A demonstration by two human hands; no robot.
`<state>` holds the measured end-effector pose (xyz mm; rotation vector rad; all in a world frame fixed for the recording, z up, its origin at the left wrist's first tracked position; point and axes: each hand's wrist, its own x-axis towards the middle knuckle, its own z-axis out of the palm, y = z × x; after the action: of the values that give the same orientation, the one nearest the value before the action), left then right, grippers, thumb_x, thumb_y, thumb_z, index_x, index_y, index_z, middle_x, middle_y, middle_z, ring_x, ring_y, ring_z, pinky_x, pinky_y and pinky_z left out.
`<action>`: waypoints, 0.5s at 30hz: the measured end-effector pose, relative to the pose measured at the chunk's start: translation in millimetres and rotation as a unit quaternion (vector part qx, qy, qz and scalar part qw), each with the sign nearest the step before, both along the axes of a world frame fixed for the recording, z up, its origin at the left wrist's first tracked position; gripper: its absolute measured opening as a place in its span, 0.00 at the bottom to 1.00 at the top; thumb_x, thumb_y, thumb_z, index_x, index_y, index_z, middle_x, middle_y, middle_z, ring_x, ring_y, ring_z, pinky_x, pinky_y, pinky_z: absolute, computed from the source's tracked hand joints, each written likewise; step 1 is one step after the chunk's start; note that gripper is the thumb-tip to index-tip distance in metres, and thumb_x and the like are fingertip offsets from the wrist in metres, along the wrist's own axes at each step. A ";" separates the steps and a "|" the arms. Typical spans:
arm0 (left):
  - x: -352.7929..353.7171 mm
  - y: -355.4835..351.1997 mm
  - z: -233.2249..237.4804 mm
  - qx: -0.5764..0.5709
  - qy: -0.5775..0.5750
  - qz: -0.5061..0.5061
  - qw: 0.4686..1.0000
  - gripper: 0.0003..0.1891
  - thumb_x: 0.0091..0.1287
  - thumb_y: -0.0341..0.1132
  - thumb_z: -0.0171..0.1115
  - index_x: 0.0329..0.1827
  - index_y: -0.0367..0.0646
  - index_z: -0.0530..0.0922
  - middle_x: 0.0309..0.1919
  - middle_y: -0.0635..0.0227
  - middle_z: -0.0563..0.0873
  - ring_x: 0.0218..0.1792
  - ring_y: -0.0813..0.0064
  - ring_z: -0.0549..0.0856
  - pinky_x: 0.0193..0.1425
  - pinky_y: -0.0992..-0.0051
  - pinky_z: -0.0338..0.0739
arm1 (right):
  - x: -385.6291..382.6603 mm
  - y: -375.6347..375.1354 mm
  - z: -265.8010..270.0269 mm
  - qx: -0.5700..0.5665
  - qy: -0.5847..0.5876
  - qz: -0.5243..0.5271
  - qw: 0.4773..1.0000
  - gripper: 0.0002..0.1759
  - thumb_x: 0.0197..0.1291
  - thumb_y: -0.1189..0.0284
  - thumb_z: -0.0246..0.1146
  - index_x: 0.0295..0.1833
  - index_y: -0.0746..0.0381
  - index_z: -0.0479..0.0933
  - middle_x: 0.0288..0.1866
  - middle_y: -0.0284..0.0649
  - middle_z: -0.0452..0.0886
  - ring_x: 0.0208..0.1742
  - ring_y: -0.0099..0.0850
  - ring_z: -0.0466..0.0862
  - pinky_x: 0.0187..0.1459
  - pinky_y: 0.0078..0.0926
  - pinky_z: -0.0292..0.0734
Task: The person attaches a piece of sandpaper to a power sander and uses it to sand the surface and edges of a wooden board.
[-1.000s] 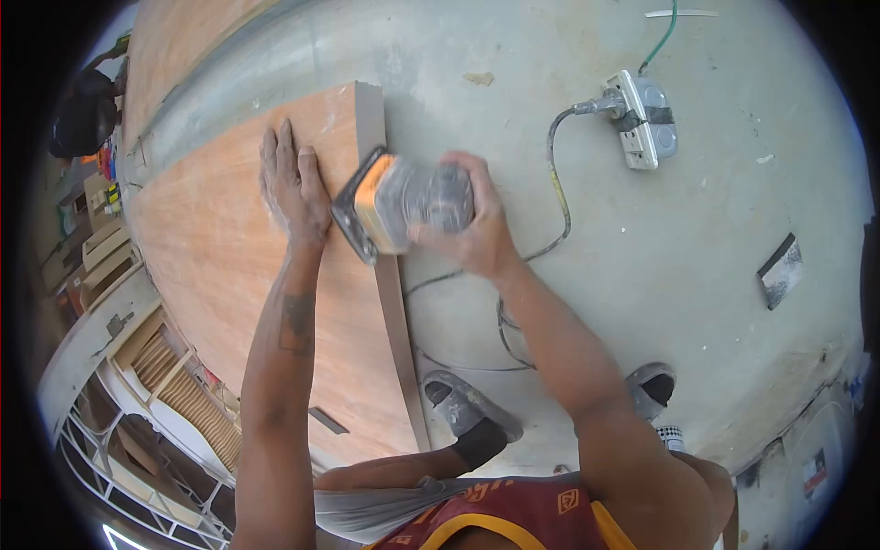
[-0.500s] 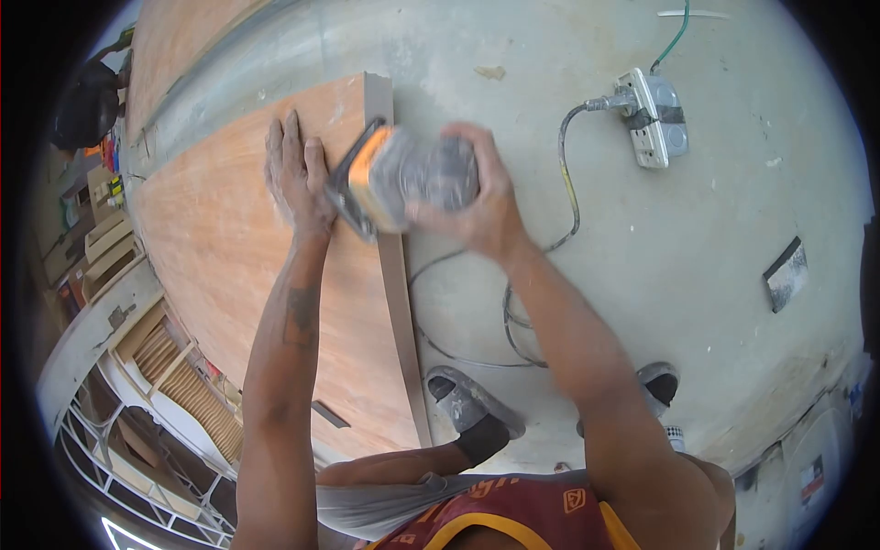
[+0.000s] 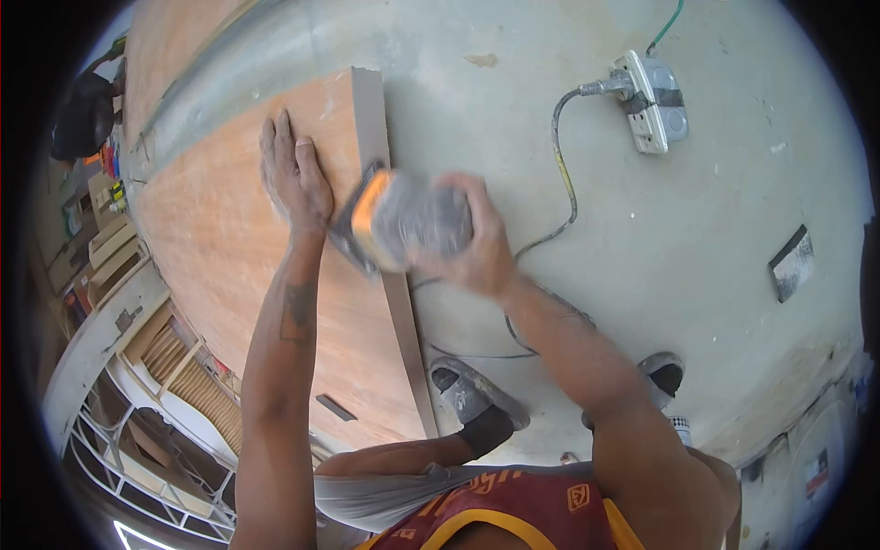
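Note:
My right hand is wrapped round the grey, dusty body of an orange-banded power sander. The sander is tilted, its dark pad against the edge of a wooden panel; motion blurs it slightly. On the panel's broad face my left hand lies flat with its fingers stretched out, just left of the pad. A grey-brown strip forms the panel's narrow side. Lower on the panel lies a small dark strip.
A cable runs across the floor to an outlet box. A dark-and-white scrap lies at the right. My shoes stand beside the panel. White metal framework is at lower left, and another person is at upper left.
The sander and my right hand have moved down along the panel's edge, toward my body. My left hand stays flat on the panel. The view has shifted slightly.

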<state>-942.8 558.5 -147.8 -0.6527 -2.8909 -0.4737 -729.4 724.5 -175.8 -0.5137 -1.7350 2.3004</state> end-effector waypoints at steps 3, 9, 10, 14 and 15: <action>-0.7 -4.3 -1.8 -0.008 0.007 -0.016 1.000 0.29 0.82 0.47 0.46 0.79 0.39 0.72 0.79 0.43 0.70 0.82 0.48 0.64 0.84 0.55 0.54 | -64.3 40.4 -9.3 0.041 0.063 -0.052 0.996 0.47 0.42 0.66 0.86 0.68 0.57 0.70 0.52 0.39 0.82 0.54 0.33 0.85 0.55 0.34 0.83; 1.4 -1.2 1.0 -0.029 0.011 -0.020 0.999 0.29 0.81 0.46 0.46 0.79 0.38 0.72 0.80 0.46 0.69 0.82 0.50 0.65 0.84 0.57 0.58 | -43.1 30.4 -5.8 -0.038 0.051 -0.005 0.998 0.46 0.44 0.68 0.85 0.69 0.55 0.70 0.52 0.39 0.82 0.56 0.32 0.85 0.58 0.34 0.83; 2.2 3.4 2.8 -0.028 -0.002 0.004 1.000 0.29 0.82 0.46 0.46 0.79 0.38 0.72 0.81 0.47 0.69 0.82 0.50 0.65 0.85 0.58 0.57 | -19.0 16.1 -5.3 -0.040 0.034 0.016 0.998 0.50 0.40 0.66 0.88 0.70 0.58 0.70 0.56 0.39 0.80 0.57 0.32 0.83 0.58 0.33 0.82; 1.2 0.1 0.1 -0.021 -0.005 0.009 1.000 0.31 0.81 0.48 0.45 0.80 0.40 0.71 0.80 0.43 0.68 0.83 0.48 0.64 0.84 0.54 0.53 | 45.8 -17.9 5.6 0.007 -0.020 0.067 0.998 0.50 0.40 0.65 0.88 0.70 0.58 0.70 0.56 0.40 0.80 0.58 0.32 0.83 0.59 0.33 0.81; 0.8 -1.5 -0.5 -0.025 -0.005 0.007 1.000 0.31 0.81 0.48 0.45 0.80 0.39 0.71 0.80 0.43 0.68 0.83 0.48 0.64 0.84 0.55 0.53 | 50.7 -22.3 3.5 0.013 -0.025 0.078 0.997 0.50 0.40 0.64 0.88 0.69 0.59 0.70 0.56 0.40 0.80 0.58 0.32 0.82 0.59 0.33 0.80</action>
<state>-942.0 557.0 -148.3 -0.6387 -2.9229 -0.4067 -678.7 702.2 -172.3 -0.4480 -1.8883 2.3849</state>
